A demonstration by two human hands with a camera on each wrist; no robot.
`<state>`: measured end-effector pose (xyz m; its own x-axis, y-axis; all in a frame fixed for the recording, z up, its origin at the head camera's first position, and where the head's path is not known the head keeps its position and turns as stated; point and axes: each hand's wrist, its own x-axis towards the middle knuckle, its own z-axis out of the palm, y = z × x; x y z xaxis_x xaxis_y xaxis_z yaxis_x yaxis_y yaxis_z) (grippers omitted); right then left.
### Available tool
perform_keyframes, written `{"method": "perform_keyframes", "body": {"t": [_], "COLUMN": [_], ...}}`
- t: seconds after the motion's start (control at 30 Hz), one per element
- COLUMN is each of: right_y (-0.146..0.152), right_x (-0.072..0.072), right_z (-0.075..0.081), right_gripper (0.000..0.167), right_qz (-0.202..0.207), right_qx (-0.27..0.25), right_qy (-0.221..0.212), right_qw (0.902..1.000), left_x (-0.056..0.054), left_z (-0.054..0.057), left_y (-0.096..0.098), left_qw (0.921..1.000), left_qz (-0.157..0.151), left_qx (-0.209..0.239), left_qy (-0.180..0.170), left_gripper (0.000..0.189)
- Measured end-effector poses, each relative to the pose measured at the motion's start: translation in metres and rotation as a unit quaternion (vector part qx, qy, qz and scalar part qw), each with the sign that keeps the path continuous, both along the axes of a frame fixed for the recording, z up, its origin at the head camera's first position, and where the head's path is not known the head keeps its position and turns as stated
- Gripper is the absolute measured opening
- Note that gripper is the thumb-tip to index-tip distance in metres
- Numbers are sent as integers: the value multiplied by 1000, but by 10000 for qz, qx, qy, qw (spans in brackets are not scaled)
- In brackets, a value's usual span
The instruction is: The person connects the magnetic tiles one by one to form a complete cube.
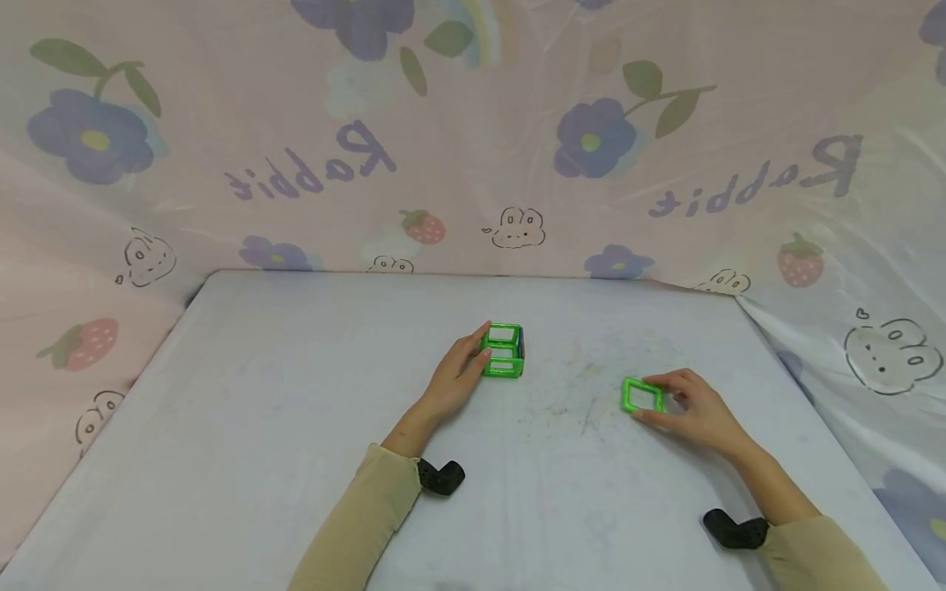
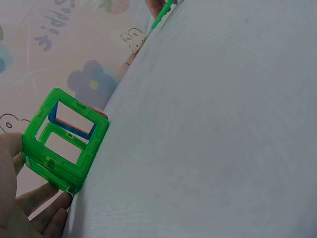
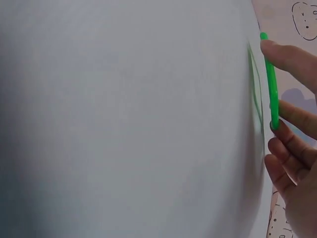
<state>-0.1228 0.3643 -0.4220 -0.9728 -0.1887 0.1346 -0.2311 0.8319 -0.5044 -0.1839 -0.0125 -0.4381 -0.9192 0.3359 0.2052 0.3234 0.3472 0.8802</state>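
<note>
A small box built of magnetic tiles stands on the white table, mostly green. Blue and orange edges show inside it in the left wrist view. My left hand grips this box from its left side, thumb at the near side and fingers along the others. Over the table to the right, my right hand pinches a single green square magnetic tile between thumb and fingers. That tile is seen edge-on in the right wrist view, close over the tabletop, with a faint green reflection beside it.
The white table runs back to a pink printed cloth hanging behind and at the sides. Faint scuff marks lie on the tabletop between the hands. Black devices jut out from both wrists.
</note>
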Motion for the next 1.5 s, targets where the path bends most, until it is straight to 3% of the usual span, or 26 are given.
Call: {"method": "perform_keyframes", "body": {"t": [0.43, 1.0, 1.5], "right_y": [-18, -49, -68], "right_x": [-12, -31, -35], "right_z": [2, 6, 6], "right_gripper": [53, 48, 48], "right_qz": [104, 323, 491], "right_qx": [-101, -850, -1156], "right_qy": [23, 209, 326], "right_qw": [9999, 9956, 9915], "left_x": [0, -1, 0], "left_z": [-1, -2, -1], "left_y": [1, 0, 0], "left_qw": [10000, 10000, 10000], "left_qz": [47, 53, 55], "left_qx": [52, 34, 13], "left_qy": [29, -39, -63], "left_gripper": [51, 51, 51]}}
